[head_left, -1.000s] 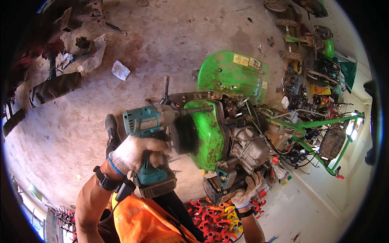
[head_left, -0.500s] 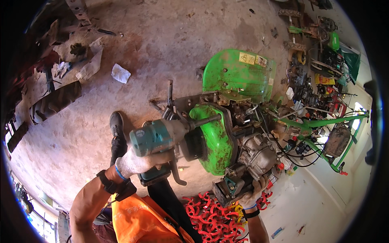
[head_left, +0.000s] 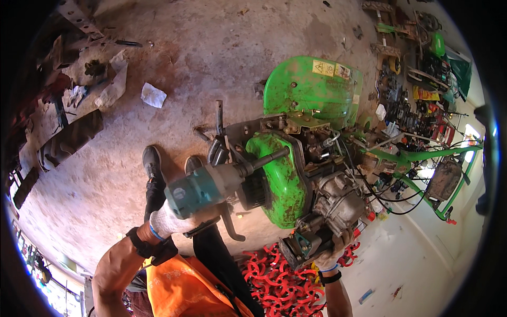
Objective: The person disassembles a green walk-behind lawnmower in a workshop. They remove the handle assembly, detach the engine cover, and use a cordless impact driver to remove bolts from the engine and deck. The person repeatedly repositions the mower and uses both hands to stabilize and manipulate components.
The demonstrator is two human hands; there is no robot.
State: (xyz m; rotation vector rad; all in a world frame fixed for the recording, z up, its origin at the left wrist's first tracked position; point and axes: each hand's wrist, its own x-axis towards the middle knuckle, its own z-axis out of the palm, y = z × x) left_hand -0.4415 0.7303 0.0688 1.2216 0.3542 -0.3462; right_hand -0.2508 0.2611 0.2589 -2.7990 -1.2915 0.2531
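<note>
My left hand, in a white glove, grips a teal cordless impact wrench, blurred. Its long socket extension reaches right to the dirt-smeared green housing of a small machine's engine. A black finned round part sits behind the extension, and a bare metal engine casing sits to the right. My right hand, also gloved, is wrapped round the dark cylindrical part below that casing. A wide green guard with warning labels stands above the engine.
Long green handlebars extend right. Machines and parts crowd the right side. Red curved blades are heaped below. Dark metal pieces and a white paper scrap lie on the concrete floor. My feet stand left of the engine.
Over the last second the wrench in my left hand tilts and sits lower, its extension still at the green housing. The engine appears shifted slightly right. My right hand stays on the cylindrical part.
</note>
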